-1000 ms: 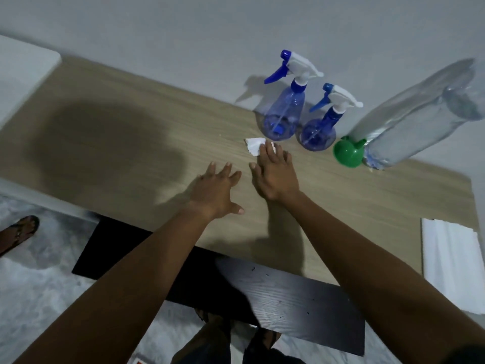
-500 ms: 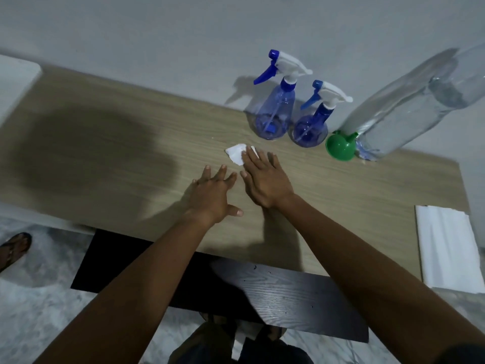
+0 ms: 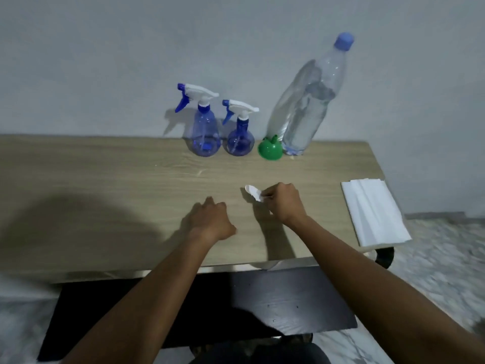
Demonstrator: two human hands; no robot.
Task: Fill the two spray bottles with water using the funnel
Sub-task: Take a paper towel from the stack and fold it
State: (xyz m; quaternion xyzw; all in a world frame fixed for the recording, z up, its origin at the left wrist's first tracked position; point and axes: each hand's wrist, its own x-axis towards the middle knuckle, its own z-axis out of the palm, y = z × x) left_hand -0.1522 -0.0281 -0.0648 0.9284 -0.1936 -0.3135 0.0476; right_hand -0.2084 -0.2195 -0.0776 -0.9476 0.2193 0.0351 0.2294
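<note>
our right hand [image 3: 284, 203] pinches a paper scrap [image 3: 253, 193], well in front of the funnel [image 3: 269, 149]; our left hand [image 3: 210, 219] rests loosely curled, empty. the taller spray bottle [image 3: 202, 135] and shorter spray bottle [image 3: 240, 140] stand capped just left of the funnel. we should set the scrap aside, then unscrew a sprayer.
</note>
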